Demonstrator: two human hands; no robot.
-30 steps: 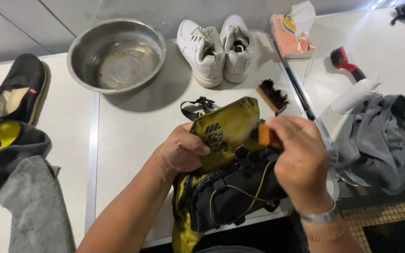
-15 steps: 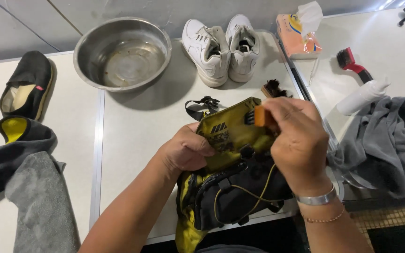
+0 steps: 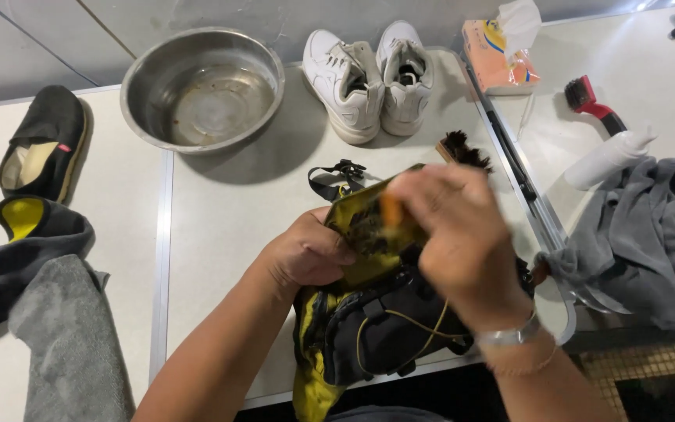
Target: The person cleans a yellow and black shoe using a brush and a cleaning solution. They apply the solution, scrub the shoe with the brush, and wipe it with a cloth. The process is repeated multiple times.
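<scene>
While the left hand (image 3: 306,254) clamps the yellow-and-black shoe (image 3: 376,312) by its upturned sole at the table's near edge, the right hand (image 3: 462,242), blurred, pinches a small orange piece (image 3: 391,209) against that sole. It looks light, its upper soft and the sole stiff, best held there. Around it: one steel bowl (image 3: 201,86), two white sneakers (image 3: 373,74), one black slipper (image 3: 41,144), two brushes.

The right hand (image 3: 462,242) is motion-blurred, hiding most of the small orange thing (image 3: 391,209) it holds
</scene>
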